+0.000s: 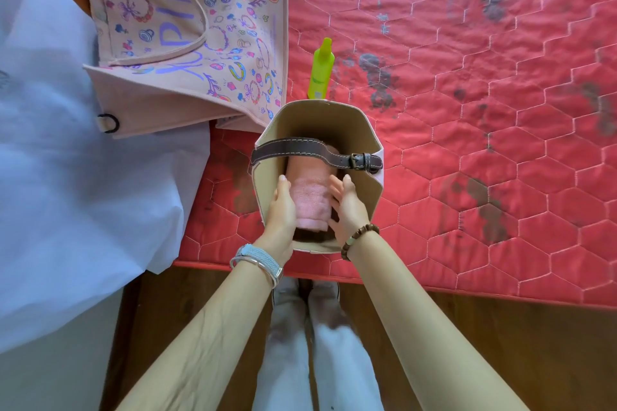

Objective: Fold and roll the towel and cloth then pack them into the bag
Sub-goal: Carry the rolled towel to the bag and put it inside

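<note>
A rolled pink towel [310, 198] sits inside an open beige bucket bag [362, 143] that stands on the red quilted mat near its front edge. My left hand [282, 210] presses the roll's left side and my right hand [347, 207] presses its right side, both reaching down into the bag. A dark brown leather strap with a buckle [310, 152] crosses the bag's mouth above the towel's far end. The bottom of the bag is in shadow.
A large pink printed tote bag [187, 33] lies flat at the upper left. A lime-green spray bottle [321, 70] lies just behind the bucket bag. A pale blue-white sheet [66, 160] covers the left side. The red mat [484, 127] stretches right.
</note>
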Demonstrator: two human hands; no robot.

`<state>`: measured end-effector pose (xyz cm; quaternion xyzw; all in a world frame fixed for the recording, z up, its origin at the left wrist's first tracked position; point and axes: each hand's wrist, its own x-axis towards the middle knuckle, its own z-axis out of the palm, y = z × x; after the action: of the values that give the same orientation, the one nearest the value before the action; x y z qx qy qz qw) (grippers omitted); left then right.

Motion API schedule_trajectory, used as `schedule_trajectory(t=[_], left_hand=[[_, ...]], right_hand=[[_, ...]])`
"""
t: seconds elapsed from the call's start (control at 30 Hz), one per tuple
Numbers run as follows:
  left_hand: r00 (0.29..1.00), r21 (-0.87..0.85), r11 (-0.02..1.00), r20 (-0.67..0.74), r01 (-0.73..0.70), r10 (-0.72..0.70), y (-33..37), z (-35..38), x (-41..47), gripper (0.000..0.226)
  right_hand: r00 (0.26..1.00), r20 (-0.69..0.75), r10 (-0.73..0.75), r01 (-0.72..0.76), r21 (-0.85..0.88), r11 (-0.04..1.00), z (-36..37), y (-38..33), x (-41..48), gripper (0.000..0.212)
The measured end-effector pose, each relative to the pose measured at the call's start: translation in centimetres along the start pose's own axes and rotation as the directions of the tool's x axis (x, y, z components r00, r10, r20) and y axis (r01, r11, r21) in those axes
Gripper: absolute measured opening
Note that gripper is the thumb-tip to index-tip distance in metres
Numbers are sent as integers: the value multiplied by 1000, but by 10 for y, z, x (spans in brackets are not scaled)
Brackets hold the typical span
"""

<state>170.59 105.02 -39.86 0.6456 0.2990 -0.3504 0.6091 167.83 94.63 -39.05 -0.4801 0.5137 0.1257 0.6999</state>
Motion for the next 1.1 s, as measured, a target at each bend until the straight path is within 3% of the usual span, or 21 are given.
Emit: schedule_trajectory(t=[0.3,0.67,1.1], left_hand=[[985,-50,984,-32,-170,168,36,-36,-104,50],[911,-63,909,-2,-412,413,122,-68,-216,45],[843,-20,849,106,-529,528,163,-108,-279,41]], right_hand=[[998,-45,-38,44,135,990,-26,-38,-96,55],[970,29,-243,234,183,955,-24,-120,-234,54],[922,48,-384,369,185,911,-50,-131,-299,54]])
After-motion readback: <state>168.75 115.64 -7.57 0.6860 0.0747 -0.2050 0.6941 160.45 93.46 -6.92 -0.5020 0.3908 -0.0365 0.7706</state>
